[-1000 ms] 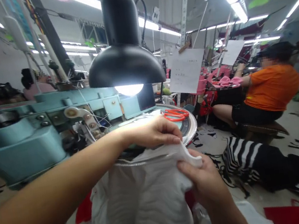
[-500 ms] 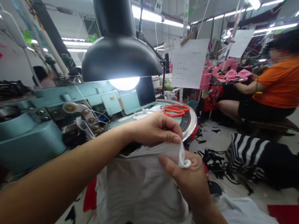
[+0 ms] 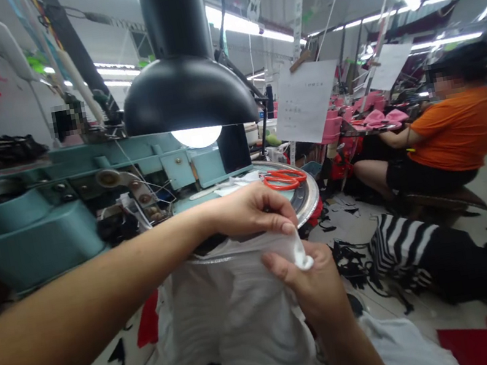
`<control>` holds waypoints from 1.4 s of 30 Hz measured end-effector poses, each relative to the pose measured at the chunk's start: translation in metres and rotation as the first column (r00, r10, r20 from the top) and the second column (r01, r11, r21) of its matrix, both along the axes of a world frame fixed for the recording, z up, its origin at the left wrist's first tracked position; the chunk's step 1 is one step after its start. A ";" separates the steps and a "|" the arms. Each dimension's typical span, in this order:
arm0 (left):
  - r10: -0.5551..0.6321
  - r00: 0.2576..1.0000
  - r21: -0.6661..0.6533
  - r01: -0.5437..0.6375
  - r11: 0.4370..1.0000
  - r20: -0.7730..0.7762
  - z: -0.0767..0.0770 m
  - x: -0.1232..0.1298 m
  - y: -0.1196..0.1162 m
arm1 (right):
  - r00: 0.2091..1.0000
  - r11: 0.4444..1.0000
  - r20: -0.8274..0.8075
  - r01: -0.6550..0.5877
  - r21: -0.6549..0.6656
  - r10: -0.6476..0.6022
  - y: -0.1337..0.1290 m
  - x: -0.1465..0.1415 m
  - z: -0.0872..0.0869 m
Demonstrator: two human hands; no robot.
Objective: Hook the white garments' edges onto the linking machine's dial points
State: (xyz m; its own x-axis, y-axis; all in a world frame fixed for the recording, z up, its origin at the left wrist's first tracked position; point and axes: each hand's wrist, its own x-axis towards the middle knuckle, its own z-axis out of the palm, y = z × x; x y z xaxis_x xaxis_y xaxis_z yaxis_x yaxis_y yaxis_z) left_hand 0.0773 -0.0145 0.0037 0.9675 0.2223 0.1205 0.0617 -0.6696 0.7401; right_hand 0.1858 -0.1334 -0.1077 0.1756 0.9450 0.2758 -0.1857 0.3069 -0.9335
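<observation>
Head view: left hand (image 3: 248, 211) and right hand (image 3: 304, 281) pinching the top edge of a white cloth (image 3: 234, 321), which hangs below both hands; red-handled scissors (image 3: 284, 179) just beyond the left hand, sewing machine (image 3: 31, 224) to its left.

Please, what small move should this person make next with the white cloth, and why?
Probably the left hand and right hand should gently pull the white ribbed cloth flat, because both hands pinch its top edge, its curled corner bunches at the right hand, and loose folds hang below.
</observation>
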 end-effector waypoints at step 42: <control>0.016 0.996 0.266 0.009 0.964 -0.090 0.010 0.020 0.001 | 0.885 0.969 -0.442 -0.217 -0.115 0.146 0.005 0.040 0.000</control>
State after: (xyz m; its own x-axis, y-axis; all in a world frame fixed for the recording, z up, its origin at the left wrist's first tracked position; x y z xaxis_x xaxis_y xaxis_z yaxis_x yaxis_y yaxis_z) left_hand 0.0968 -0.0138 0.0135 0.9764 0.1973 0.0876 0.1228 -0.8414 0.5263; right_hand 0.2261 -0.1283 -0.1077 0.0637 0.9962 0.0591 -0.6148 0.0859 -0.7840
